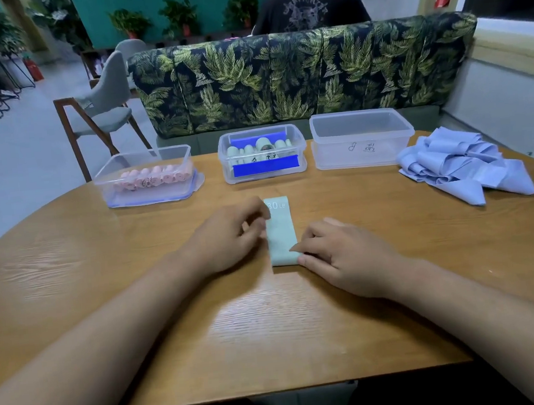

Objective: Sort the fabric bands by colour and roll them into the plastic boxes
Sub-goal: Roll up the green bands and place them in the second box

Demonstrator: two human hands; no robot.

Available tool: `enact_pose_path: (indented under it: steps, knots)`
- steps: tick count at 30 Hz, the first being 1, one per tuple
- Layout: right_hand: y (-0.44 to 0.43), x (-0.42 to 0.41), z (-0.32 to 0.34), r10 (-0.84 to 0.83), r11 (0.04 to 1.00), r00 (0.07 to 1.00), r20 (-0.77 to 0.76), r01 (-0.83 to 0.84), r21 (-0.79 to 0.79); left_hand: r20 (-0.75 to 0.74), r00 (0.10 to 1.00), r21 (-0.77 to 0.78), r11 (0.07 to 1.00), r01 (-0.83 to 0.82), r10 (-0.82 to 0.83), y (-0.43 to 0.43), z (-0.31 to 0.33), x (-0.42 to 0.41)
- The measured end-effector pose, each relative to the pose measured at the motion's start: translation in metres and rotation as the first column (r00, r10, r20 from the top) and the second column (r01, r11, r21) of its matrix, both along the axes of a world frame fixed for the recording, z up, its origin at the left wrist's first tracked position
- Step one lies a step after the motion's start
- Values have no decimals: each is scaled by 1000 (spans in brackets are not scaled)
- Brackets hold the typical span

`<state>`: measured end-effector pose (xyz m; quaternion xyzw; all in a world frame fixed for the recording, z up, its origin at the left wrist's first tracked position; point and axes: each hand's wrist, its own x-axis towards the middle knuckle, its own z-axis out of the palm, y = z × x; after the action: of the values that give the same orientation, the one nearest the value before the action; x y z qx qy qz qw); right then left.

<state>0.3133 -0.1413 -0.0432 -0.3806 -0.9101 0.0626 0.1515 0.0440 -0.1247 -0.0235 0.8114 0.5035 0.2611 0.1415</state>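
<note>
A pale green fabric band (281,233) marked "30 LB" lies flat, lengthwise, in the middle of the wooden table (70,270). My left hand (226,235) touches its left edge with curled fingers. My right hand (339,254) rests with its fingertips on the band's near right corner. At the back stand three clear plastic boxes: the left box (145,176) holds pink rolls, the middle box (263,157) holds green rolls and has blue tape on it, and the right box (362,137) holds nothing. A heap of loose blue bands (461,164) lies at the far right.
A leaf-patterned sofa back (305,71) runs behind the table, with a person in a dark shirt (308,2) seated beyond it. A grey wooden chair (99,104) stands at the back left. The table's near edge is close to my body.
</note>
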Motion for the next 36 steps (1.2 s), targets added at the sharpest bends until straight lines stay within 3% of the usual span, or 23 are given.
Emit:
enact_pose_path:
  steps: [3,9,11,13,15,17,19,27,36]
  knots:
    - [6,-3,5,50,998,998,46,-51,42,31,969,-61,968,-243,246,29,-5,-4]
    - [11,-5,4,50,977,994,98,-68,200,-11,971,-144,960,-239,240,52,-18,11]
    - [9,-4,0,46,975,997,62,-58,213,24,982,-56,981,-185,186,40,-15,13]
    - [7,-3,-3,50,977,998,30,-55,208,78,997,7,1000,-15,14,21,-7,12]
    - [6,-1,-4,58,977,998,-12,-55,204,88,978,-39,981,192,-188,2,1,13]
    - [6,-1,-5,60,983,997,-50,-50,174,10,957,-98,952,290,-291,-6,2,15]
    - [7,0,-5,59,991,996,-64,-51,124,-33,952,-136,945,296,-303,-4,0,15]
    - [10,3,-2,60,998,990,-126,-61,-4,26,951,-301,905,301,-307,1,3,7]
    - [14,3,0,66,996,976,-206,-77,-44,30,929,-159,915,370,-370,10,-4,3]
